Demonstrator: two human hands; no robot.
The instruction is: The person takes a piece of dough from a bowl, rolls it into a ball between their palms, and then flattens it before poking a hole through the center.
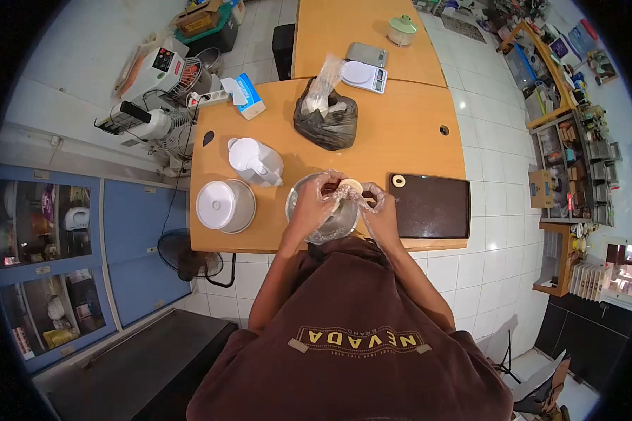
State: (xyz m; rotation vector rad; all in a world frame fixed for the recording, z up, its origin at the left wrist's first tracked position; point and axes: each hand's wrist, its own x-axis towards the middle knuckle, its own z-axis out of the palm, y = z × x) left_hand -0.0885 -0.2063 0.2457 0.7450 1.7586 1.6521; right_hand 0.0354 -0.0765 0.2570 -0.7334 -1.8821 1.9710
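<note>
Both my hands wear thin clear plastic gloves and meet over a metal bowl [330, 223] at the near edge of the wooden table [414, 140]. My left hand [318, 198] and my right hand [378, 210] together hold a pale round piece of dough [350, 186] above the bowl. A dark brown board [432, 207] lies just right of my right hand, with a small ring of dough [399, 181] on its far left corner.
A white jug [254, 161] and a white lidded pot [225, 205] stand left of the bowl. A black bag holding a clear plastic bag [325, 116] sits further back. Two scales [365, 76] and a green-lidded container [402, 30] are at the far end.
</note>
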